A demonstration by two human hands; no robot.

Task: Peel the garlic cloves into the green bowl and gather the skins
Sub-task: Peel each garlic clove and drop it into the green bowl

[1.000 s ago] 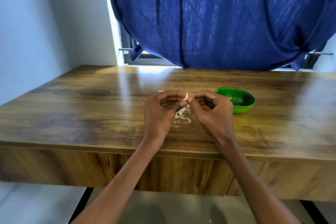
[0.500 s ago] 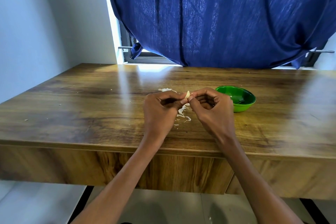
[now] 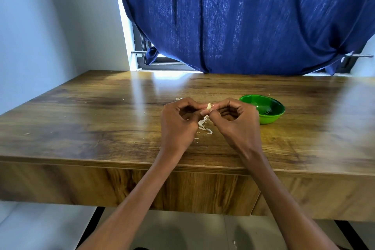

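From the head view, at the frame's centre, both my hands pinch one garlic clove (image 3: 208, 106): small, pale cream, glossy, its tip poking up between my left hand (image 3: 179, 123) and right hand (image 3: 236, 121). White papery skins (image 3: 204, 127) lie on the bench (image 3: 101, 124) beneath. The green bowl (image 3: 263, 110) sits just right of my hands.

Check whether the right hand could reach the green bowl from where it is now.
Probably yes. The green bowl sits just beside the right hand with nothing between them, though that hand and the left hand are pinching a garlic clove.
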